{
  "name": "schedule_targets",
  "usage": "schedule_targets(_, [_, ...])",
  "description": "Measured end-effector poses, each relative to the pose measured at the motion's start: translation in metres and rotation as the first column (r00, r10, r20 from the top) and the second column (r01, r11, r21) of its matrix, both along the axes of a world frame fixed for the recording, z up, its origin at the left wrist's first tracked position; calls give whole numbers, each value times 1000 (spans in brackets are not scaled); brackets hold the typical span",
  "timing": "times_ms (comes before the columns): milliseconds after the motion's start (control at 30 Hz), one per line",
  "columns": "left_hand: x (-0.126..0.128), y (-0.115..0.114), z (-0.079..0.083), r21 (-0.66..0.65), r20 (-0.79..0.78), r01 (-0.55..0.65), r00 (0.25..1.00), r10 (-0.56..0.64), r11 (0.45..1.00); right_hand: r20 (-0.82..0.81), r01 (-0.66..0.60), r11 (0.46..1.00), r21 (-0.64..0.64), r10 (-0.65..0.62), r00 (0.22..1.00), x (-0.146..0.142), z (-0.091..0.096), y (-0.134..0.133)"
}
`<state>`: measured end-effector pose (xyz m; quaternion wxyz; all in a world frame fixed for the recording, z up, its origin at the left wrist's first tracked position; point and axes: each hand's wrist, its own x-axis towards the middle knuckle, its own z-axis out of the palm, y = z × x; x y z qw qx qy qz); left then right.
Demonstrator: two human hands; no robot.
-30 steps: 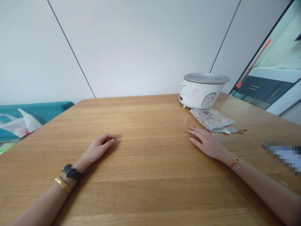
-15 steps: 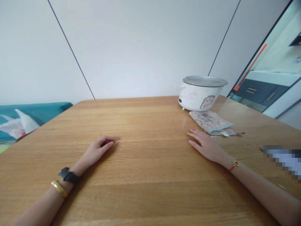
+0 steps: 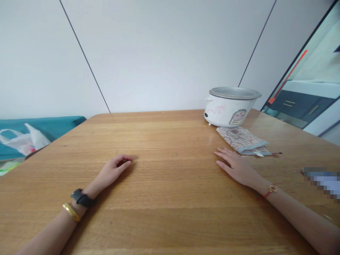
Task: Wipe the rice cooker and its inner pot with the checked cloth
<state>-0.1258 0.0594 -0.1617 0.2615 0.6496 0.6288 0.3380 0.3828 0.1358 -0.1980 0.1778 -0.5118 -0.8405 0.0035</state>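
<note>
My left hand (image 3: 114,170) rests on its side on the wooden table (image 3: 159,198), fingers loosely curled. A gap shows between its thumb and forefinger, and I see nothing held. A black watch (image 3: 81,197) and a gold bangle (image 3: 71,212) circle that wrist. On the right, my right hand (image 3: 236,167) lies palm down with its fingers spread, also without an object. Just beyond it is a folded checked cloth (image 3: 240,140), close to the fingers. Behind the cloth stands a white rice cooker (image 3: 225,111) without a lid, its inside mostly hidden.
A blurred-out flat object (image 3: 324,180) lies near the table's right edge. Beyond the left edge, a white plastic bag (image 3: 26,141) sits on a teal seat (image 3: 58,125). A pale wall (image 3: 164,56) rises behind the table.
The whole view has shifted slightly, so everything appears a little farther right. Both hands keep their places and poses on the table.
</note>
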Motion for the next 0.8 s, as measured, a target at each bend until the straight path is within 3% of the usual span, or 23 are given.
schedule_targets(800, [7, -1, 8, 0, 0, -27, 1000, 27, 1000, -11, -4, 1000, -5, 4, 1000, 1, 1, 0])
